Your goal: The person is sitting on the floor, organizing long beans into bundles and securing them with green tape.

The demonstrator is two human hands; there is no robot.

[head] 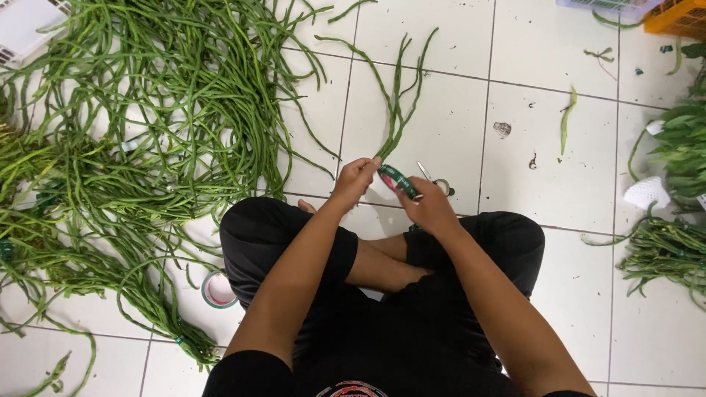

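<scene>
I sit cross-legged on a white tiled floor. My left hand (355, 179) pinches the near ends of a small bunch of long green beans (396, 95) that fans out across the tiles ahead. My right hand (430, 207) holds a green tape roll (399, 181) right against those ends, touching the left hand. A pair of scissors (434, 179) lies on the floor just beyond my right hand.
A large heap of long beans (147, 110) covers the floor at left. Another tape roll (218, 289) lies by my left knee. Leafy greens (680, 147) and a bean bundle (665, 254) sit at right. An orange crate (680, 16) stands at the top right.
</scene>
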